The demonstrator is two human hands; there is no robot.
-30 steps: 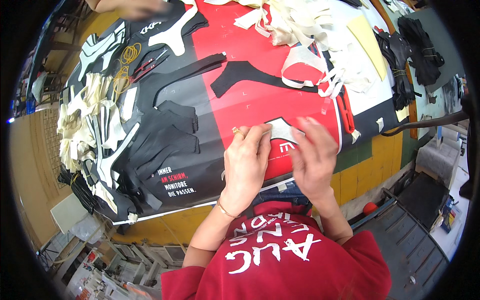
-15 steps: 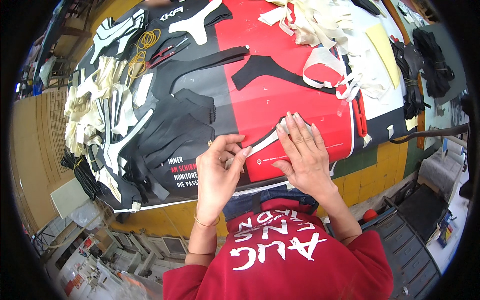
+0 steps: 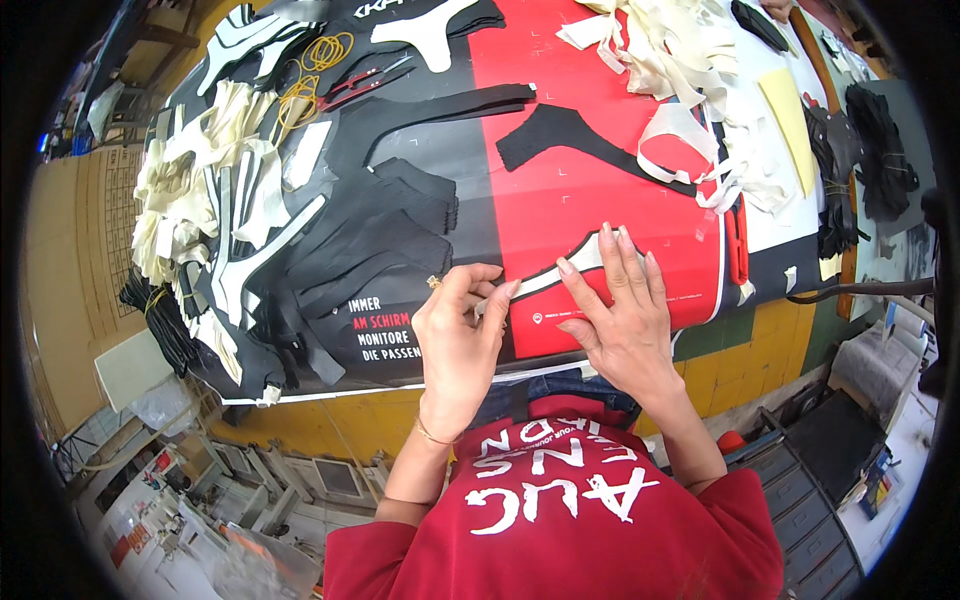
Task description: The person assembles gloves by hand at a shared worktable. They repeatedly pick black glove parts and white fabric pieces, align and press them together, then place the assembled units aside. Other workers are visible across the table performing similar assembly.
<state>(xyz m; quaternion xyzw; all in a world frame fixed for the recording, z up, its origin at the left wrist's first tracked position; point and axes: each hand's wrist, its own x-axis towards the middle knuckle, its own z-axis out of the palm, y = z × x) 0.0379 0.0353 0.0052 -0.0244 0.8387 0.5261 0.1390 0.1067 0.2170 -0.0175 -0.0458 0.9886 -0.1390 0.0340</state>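
A narrow curved fabric piece [image 3: 543, 282], white with a black edge, lies on the red part of the table covering [image 3: 640, 215]. My left hand [image 3: 460, 330] pinches its narrow left end between thumb and fingers. Flat on its wider right end rests my right hand [image 3: 628, 330], fingers stretched out and covering part of the fabric. Farther off lies a black cut piece [image 3: 555, 137] of similar curved shape. Left of my hands, stacked black cut pieces [image 3: 395, 225] spread over the dark part of the covering.
Cream fabric strips [image 3: 195, 190] heap at the left, with more cream scraps [image 3: 660, 50] at the far right. Red-handled scissors [image 3: 350, 92] lie beside yellow rubber bands [image 3: 325, 55]. A red tool [image 3: 738, 245] sits near the right edge. Black bundles [image 3: 880, 150] lie beyond.
The whole scene has shifted slightly to the right in the picture. My right hand's fingers are a little more spread, while my left hand keeps its pinch at the narrow end.
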